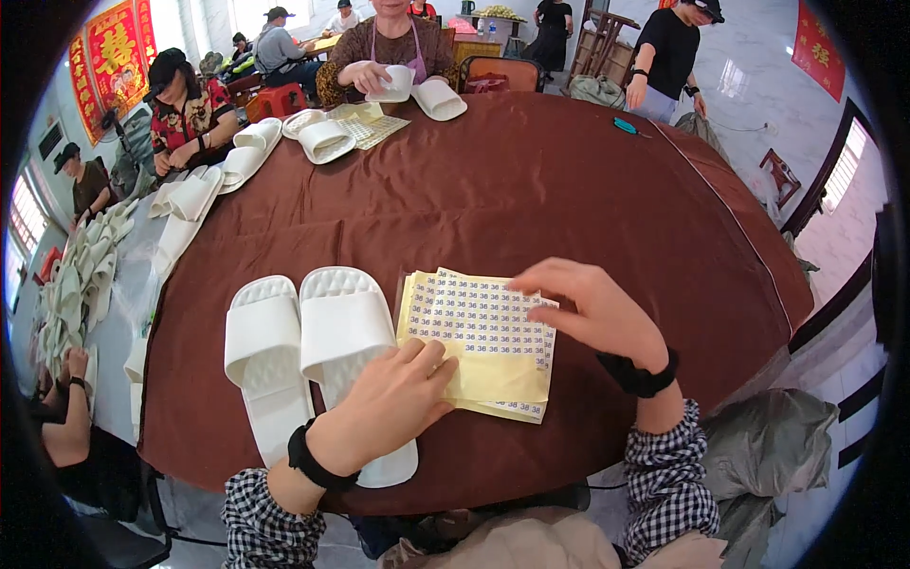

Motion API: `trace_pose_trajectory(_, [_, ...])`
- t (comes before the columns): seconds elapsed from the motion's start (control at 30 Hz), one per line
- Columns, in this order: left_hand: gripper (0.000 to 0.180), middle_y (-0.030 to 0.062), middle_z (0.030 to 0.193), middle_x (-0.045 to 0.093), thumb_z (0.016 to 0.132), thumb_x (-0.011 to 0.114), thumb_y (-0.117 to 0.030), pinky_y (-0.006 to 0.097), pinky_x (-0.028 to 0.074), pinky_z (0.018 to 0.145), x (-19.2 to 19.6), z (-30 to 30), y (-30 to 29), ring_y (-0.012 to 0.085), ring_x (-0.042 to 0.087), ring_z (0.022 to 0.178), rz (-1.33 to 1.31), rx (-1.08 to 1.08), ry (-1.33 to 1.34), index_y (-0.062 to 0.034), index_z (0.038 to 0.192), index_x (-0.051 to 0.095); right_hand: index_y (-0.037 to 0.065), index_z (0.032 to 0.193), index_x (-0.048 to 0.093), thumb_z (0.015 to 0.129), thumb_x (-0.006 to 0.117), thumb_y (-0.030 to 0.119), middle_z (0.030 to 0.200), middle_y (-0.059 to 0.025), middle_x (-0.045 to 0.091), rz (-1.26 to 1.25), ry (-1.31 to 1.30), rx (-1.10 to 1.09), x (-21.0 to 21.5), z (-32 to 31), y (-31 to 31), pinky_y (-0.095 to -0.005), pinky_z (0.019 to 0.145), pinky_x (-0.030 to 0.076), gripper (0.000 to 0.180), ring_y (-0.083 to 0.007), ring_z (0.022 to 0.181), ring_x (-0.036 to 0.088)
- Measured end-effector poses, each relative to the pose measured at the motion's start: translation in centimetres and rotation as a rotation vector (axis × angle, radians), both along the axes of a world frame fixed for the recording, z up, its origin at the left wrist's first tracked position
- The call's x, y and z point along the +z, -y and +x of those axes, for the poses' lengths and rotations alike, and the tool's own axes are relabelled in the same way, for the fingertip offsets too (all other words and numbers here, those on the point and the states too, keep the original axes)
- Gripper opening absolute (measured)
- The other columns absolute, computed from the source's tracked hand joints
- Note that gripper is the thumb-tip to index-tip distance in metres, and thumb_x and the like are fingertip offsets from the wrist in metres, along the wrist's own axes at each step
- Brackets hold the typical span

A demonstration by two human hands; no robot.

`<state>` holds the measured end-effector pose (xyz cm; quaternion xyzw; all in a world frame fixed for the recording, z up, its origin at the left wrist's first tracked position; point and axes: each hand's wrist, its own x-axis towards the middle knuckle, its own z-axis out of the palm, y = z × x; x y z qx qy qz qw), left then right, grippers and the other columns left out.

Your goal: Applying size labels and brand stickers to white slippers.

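Observation:
Two white slippers, a left-hand one (263, 327) and a right-hand one (346, 308), lie side by side on the brown cloth, toes pointing away. My left hand (389, 403) rests over the right-hand slipper, its bent fingertips reaching the edge of a sticker sheet; thumb and forefinger are apart. Yellow-backed sheets of small white number stickers (483, 308) lie stacked to the right of the slippers. The lower part of the top sheet is bare backing. Over the stack's upper right corner hovers my right hand (597, 308), thumb and forefinger spread, holding nothing that I can see.
A brown cloth (569, 199) covers the round table. Across it, a person holds a white slipper (391, 85) beside more sticker sheets (379, 131). More slippers (248, 152) line the left edge. A teal-handled tool (626, 125) lies at the far right. Co-workers sit at the left.

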<state>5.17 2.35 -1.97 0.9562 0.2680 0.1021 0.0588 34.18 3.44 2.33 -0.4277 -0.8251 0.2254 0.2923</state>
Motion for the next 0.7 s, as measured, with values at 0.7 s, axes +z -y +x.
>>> trace_pose_trajectory(0.7, [0.056,0.0142,0.113,0.059,0.089,0.073,-0.035,0.039,0.053,0.089,0.4,-0.3,-0.1,0.0308,0.060,0.106,-0.020,0.041,0.038,0.0006,0.129,0.058,0.005,0.129,0.064,0.085,0.076,0.026,0.120,-0.0119,0.060,-0.101,0.285,-0.329,-5.3,0.8,-4.7,-0.0405,0.098,0.051,0.050,-0.0301,0.114,0.061])
